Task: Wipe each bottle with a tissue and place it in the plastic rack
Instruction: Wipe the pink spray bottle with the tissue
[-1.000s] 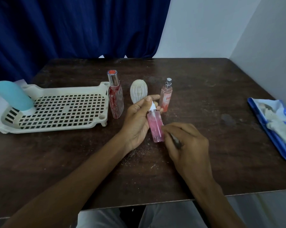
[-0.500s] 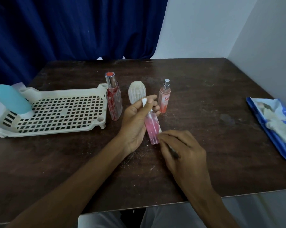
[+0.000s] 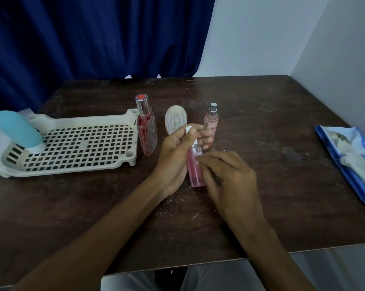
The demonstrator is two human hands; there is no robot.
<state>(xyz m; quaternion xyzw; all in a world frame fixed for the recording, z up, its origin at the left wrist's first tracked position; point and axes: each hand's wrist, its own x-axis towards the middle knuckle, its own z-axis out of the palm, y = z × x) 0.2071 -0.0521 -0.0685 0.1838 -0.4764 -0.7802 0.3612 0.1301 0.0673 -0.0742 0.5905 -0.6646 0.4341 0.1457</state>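
The head camera is looking down at a brown table (image 3: 261, 206), and the white plastic rack (image 3: 72, 143) is our landmark. Just to the right of the rack, the left hand (image 3: 177, 156) is curling around the top of a small pink bottle (image 3: 195, 171), with the thumb pressing near its white cap. The right hand (image 3: 225, 175) is pinching at the side of that bottle with its fingertips together; I cannot tell if a tissue is in there, since none is showing. A blue bottle (image 3: 15, 129) is already standing in the far left corner of the rack. A red bottle (image 3: 147, 127) is standing right beside the rack's right edge, and a white oval bottle (image 3: 175, 119) and a thin spray bottle (image 3: 211, 120) are waiting further right. Far from the rack, at the table's right side, a blue pack of tissues (image 3: 351, 162) is lying. I think the wiping step is going on. Next, the pink bottle is needing to go left into the rack.
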